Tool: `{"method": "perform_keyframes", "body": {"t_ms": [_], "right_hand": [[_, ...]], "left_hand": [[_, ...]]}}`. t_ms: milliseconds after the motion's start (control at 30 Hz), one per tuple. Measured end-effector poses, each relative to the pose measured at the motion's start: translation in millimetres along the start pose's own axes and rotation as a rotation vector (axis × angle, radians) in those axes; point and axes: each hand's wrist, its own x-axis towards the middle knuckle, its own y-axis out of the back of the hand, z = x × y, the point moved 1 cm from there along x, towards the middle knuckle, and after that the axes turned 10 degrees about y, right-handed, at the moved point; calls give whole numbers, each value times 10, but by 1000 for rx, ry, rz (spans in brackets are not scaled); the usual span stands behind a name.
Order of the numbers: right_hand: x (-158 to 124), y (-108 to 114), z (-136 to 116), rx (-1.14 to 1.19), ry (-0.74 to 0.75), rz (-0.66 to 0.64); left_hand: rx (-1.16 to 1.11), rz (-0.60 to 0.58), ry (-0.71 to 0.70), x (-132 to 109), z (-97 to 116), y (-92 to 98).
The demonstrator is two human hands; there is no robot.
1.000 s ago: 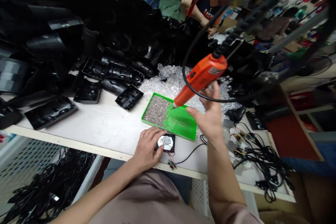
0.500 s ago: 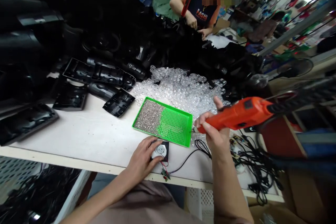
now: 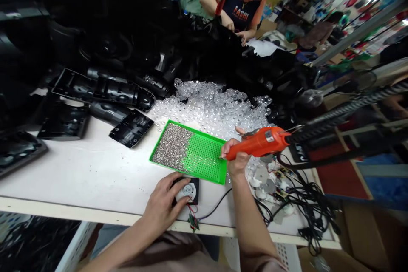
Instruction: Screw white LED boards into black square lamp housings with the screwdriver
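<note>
Circuit board (image 3: pixel 193 222) lies near the front edge of the white table (image 3: pixel 95 178), at six o'clock from the motor unit (image 3: pixel 188 189). From eight o'clock, the left hand (image 3: pixel 163 199) holds this unit, with thumb and fingers bent around it. At two o'clock, the right hand (image 3: pixel 238 165) has its fingers closed on the orange electric screwdriver (image 3: pixel 264 142); the tip is over the green tray (image 3: pixel 204 148), which lies at twelve o'clock with screws (image 3: pixel 172 146) in its nine o'clock half. Farther, clear plastic discs (image 3: pixel 216 108) spread at one o'clock, black half-shells (image 3: pixel 131 128) lie between ten and eleven, and beyond is another person (image 3: pixel 245 12), near twelve-thirty
</note>
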Motion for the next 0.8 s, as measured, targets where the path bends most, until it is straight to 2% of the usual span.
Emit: {"method": "perform_keyframes", "body": {"t_ms": [333,433,500,633,733,800], "right_hand": [[-89,44,189,28,-1,-45],[-73,43,172,41,-1,-57],[-30,14,36,58,23,-16],[-8,-151,-456,195,66,67],[-178,-336,-721,302,-11,34],[-349,-440,-757,306,-65,30]], "left_hand": [[14,10,-17,32,-11,0],[8,14,-16,35,-2,1],[2,20,-18,36,6,2],[-15,8,-14,24,5,-10],[-20,-6,3,10,-11,-25],[-24,-13,12,7,-19,-31]]}}
